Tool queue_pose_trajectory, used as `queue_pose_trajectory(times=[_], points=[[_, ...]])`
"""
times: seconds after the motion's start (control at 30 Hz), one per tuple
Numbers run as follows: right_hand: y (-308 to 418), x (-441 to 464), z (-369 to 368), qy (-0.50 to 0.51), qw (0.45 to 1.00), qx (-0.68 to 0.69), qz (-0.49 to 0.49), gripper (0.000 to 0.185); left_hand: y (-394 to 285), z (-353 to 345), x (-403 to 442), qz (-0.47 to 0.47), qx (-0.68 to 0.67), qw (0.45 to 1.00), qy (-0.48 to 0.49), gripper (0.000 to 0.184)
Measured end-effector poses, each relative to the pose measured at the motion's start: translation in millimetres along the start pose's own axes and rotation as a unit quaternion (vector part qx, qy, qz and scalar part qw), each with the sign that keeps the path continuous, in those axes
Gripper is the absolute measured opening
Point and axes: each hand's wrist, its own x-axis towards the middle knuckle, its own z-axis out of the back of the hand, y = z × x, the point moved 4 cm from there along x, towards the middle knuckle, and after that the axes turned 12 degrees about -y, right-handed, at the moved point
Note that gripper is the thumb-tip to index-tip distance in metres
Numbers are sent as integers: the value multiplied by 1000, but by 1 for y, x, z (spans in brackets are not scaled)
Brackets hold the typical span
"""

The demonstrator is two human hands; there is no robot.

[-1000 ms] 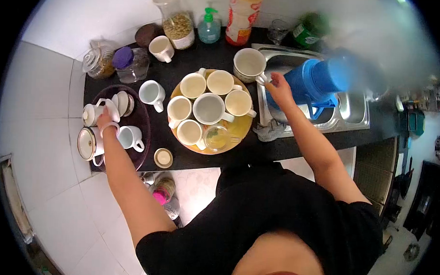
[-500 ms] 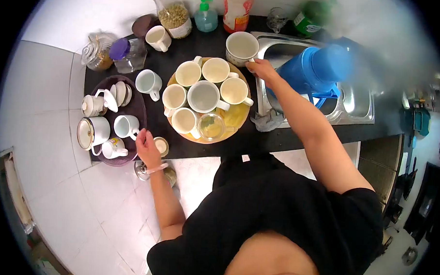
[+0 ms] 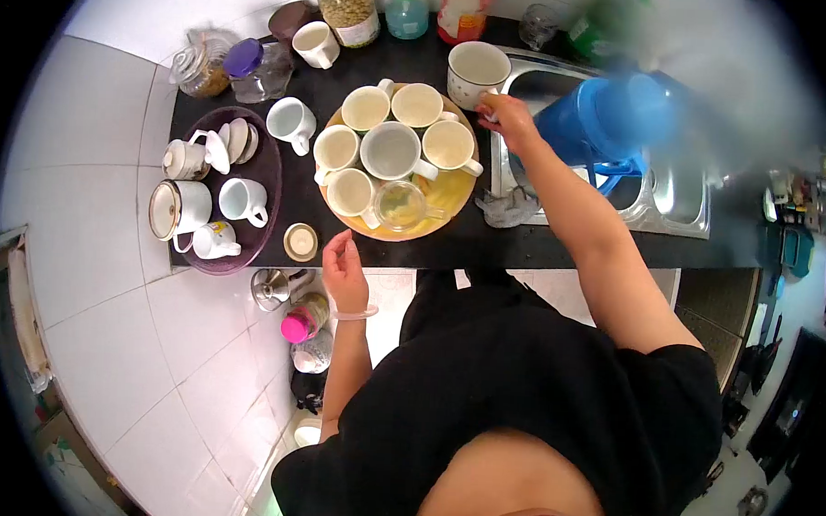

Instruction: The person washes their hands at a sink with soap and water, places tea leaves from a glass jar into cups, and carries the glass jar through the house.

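My right hand (image 3: 510, 121) grips the handle of a large white mug (image 3: 478, 74) at the back of the counter, beside the sink. My left hand (image 3: 344, 276) is at the counter's front edge, fingers loosely stretched and nothing in them. Just ahead of it lies a round yellow tray (image 3: 444, 197) bearing several cream mugs, a greyish-white mug (image 3: 389, 150) in their middle and a clear glass cup (image 3: 401, 206). A small round lid (image 3: 301, 241) lies left of that hand. The purple tray (image 3: 268, 176) farther left carries a white cup (image 3: 243, 200), more cups and small saucers.
A blue jug (image 3: 572, 123) stands over the steel sink (image 3: 699, 200), with a grey cloth (image 3: 508, 207) at its front left corner. Jars, a soap bottle (image 3: 407, 14) and a white cup (image 3: 291, 123) are on the counter. Below stand a pink-lidded jar (image 3: 303, 322) and other containers.
My left hand has moved right, away from the white cup on the purple tray, to the front of the yellow tray. My right hand stays on the large mug's handle. The view has shifted slightly.
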Motion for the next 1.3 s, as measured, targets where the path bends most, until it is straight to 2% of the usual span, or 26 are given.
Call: queue_pose_trajectory(times=[0.03, 0.13, 0.23, 0.37, 0.47, 0.63, 0.7, 0.73, 0.83, 0.97, 1.13, 1.23, 1.27, 1.3], points=[[-2, -4, 3, 2, 1000, 11, 7, 22, 0, 1, -2, -1, -12, 1000, -6, 20], [7, -33, 19, 42, 990, -23, 135, 23, -12, -5, 3, -19, -44, 999, -9, 19], [24, -73, 30, 48, 986, -19, 161, 25, -21, -19, 17, -66, -35, 997, 30, 17], [16, -73, 39, 94, 984, 53, 139, 30, -45, -41, 46, -142, -23, 989, 41, 15], [10, -74, 42, 56, 985, 16, 161, 31, -89, -57, 55, -172, -25, 982, 71, 14], [16, -112, 46, 30, 971, -29, 234, 26, -112, -79, 64, -199, -51, 971, 118, 13], [21, -127, 51, 35, 947, -74, 312, 26, -120, -88, 62, -214, -58, 965, 137, 13], [22, -135, 53, 43, 942, -76, 323, 26, -116, -93, 64, -186, -67, 968, 151, 13], [29, -156, 57, 40, 946, -60, 316, 25, -121, -104, 64, -255, 2, 953, 166, 14], [34, -162, 63, 33, 910, -87, 404, 23, -120, -109, 70, -251, -2, 950, 184, 15], [27, -145, 61, 22, 940, -43, 337, 26, -102, -110, 94, -248, 110, 949, 160, 19], [20, -128, 53, 8, 969, 18, 245, 29, -90, -108, 111, -261, 366, 882, 140, 22], [18, -121, 50, 2, 978, 43, 205, 31, -84, -107, 114, -183, 422, 873, 164, 27], [15, -113, 47, 2, 981, 46, 191, 30, -84, -108, 114, -184, 447, 859, 169, 27]])
